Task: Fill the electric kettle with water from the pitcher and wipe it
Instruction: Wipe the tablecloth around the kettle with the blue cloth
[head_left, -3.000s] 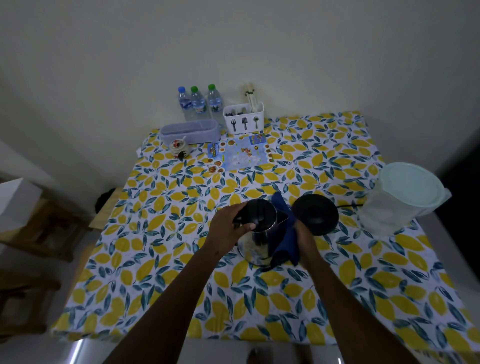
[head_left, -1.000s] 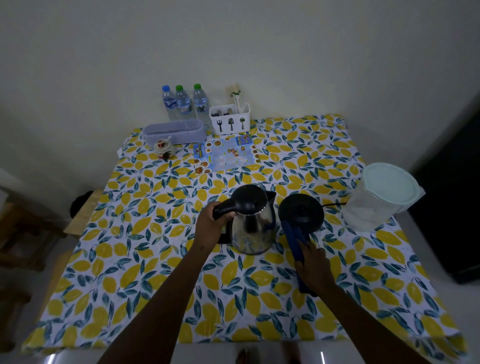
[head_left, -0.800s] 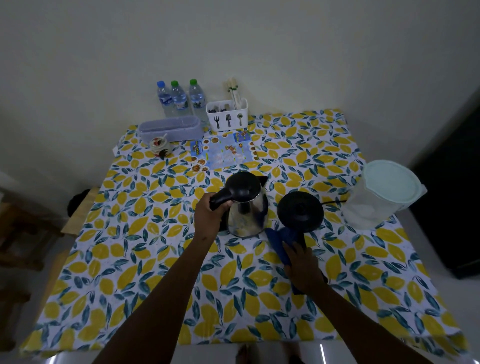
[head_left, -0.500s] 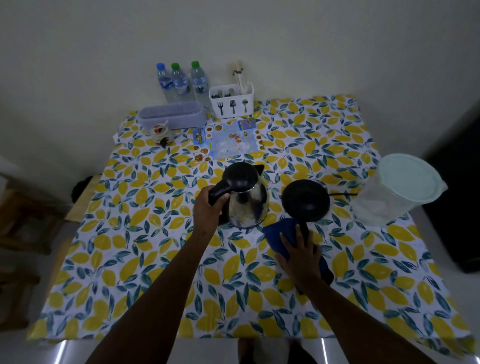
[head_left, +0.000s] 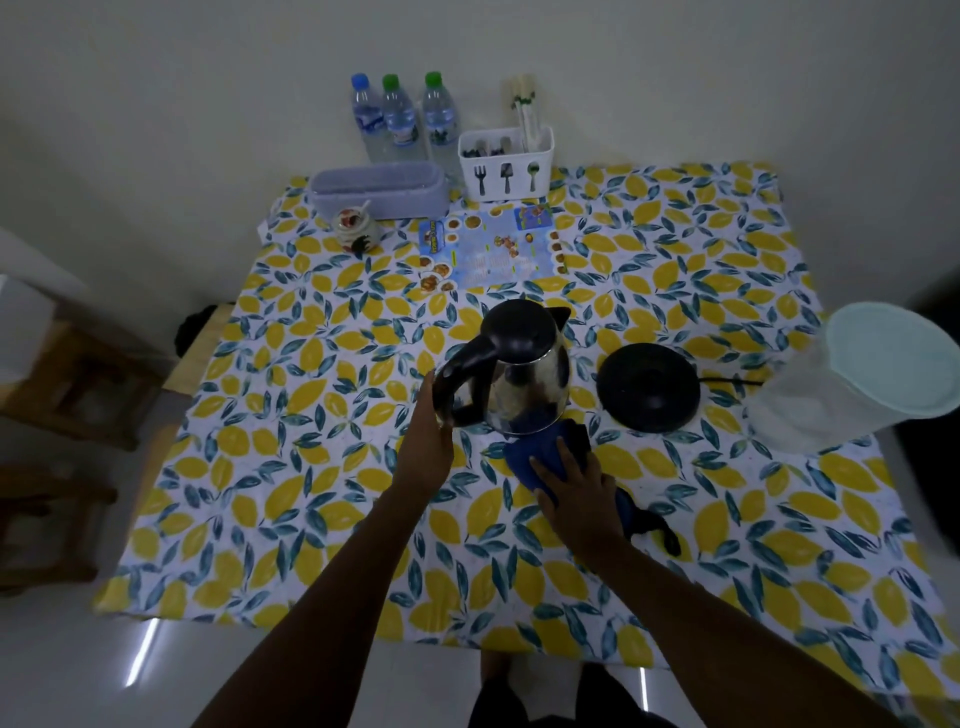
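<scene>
The steel electric kettle (head_left: 524, 379) with a black lid and handle is at the table's middle, its lid closed. My left hand (head_left: 428, 441) grips its black handle from the left. A dark blue cloth (head_left: 530, 457) lies on the lemon-print tablecloth (head_left: 311, 467) just in front of the kettle's base, and my right hand (head_left: 576, 488) presses flat on it with fingers spread. The kettle's round black base (head_left: 648, 387) sits bare to the right, its cord running right. The clear pitcher (head_left: 852, 389) with a pale green lid stands at the right edge.
At the back by the wall stand three water bottles (head_left: 402, 117), a white cutlery caddy (head_left: 506, 163), a lilac container (head_left: 379, 189), a small jar (head_left: 353, 226) and a printed leaflet (head_left: 491, 249). Wooden furniture (head_left: 67, 395) is off the table's left side.
My right hand took the blue cloth off the kettle's side and laid it on the table, sliding it under the kettle's front. My left hand kept the handle and shifted the kettle back a little.
</scene>
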